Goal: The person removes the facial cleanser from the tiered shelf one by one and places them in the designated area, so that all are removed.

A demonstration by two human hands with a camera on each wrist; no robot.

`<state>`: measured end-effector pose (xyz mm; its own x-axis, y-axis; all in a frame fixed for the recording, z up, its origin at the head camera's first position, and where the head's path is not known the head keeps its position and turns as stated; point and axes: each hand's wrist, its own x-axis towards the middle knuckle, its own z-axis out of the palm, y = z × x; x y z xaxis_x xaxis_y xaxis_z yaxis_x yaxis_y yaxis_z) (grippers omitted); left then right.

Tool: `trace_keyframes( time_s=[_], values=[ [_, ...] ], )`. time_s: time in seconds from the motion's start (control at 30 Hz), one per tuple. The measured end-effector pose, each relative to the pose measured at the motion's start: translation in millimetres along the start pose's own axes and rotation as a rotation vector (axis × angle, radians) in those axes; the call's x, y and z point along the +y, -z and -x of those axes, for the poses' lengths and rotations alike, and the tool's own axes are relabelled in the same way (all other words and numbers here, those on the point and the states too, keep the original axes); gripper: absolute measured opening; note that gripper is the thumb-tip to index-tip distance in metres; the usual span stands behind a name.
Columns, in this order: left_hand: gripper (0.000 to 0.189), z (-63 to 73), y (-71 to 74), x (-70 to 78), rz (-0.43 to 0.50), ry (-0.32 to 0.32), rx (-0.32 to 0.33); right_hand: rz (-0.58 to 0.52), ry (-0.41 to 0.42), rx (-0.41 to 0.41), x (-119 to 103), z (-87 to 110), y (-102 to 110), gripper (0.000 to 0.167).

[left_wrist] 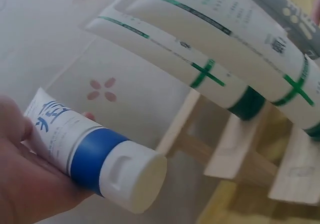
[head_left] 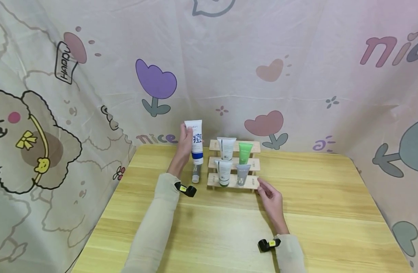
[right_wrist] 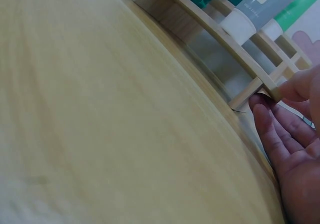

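My left hand (head_left: 185, 142) grips a white tube with a blue band (head_left: 197, 141), its cap pointing down. In the left wrist view that tube (left_wrist: 85, 134) lies across the fingers with its blue band and white cap in full sight. A small grey tube (head_left: 196, 172) is just below it, left of the three-tier wooden rack (head_left: 233, 181). My right hand (head_left: 273, 198) pinches the right end of the rack's front tier. On the rack stand two white tubes, one behind (head_left: 226, 148) the other (head_left: 224, 171), a green tube (head_left: 245, 152) and another grey tube (head_left: 242, 174).
The rack stands near the back edge of a wooden table (head_left: 318, 212). Directly behind rises a printed cloth (head_left: 209, 68), which also hangs along the left side. Each sleeve carries a black wrist camera, one on the left (head_left: 186, 189) and one on the right (head_left: 268, 244).
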<state>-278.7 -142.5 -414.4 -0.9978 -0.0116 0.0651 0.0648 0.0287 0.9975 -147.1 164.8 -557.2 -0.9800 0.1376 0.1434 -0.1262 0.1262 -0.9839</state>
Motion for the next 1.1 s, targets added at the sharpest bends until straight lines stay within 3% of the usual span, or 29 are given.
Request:
trace_keyframes(
  time_s=[0.13, 0.3, 0.4, 0.53, 0.83, 1.1],
  values=[
    [0.030, 3.2, 2.0, -9.7, 0.139, 0.037, 0.039, -0.005, 0.002, -0.003, 1, -0.4, 1, 0.033],
    [0.059, 8.7, 5.6, -18.7, 0.257, 0.081, 0.039, -0.003, -0.003, -0.005, 1, -1.3, 1, 0.033],
    [0.067, 14.6, 10.0, -25.5, 0.282, 0.098, -0.003, -0.002, -0.003, -0.003, 2, -1.5, 1, 0.033],
    [0.068, 23.2, 18.6, -39.2, 0.271, 0.103, -0.025, -0.004, 0.000, -0.005, 3, -1.6, 1, 0.033],
    [0.052, 34.9, 32.8, -65.5, 0.176, 0.102, 0.095, -0.005, -0.002, -0.001, -1, -1.2, 2, 0.033],
    [0.061, 41.0, 38.3, -72.6, 0.267, 0.155, 0.086, -0.020, -0.021, -0.008, 2, -1.7, 2, 0.034]
  ],
)
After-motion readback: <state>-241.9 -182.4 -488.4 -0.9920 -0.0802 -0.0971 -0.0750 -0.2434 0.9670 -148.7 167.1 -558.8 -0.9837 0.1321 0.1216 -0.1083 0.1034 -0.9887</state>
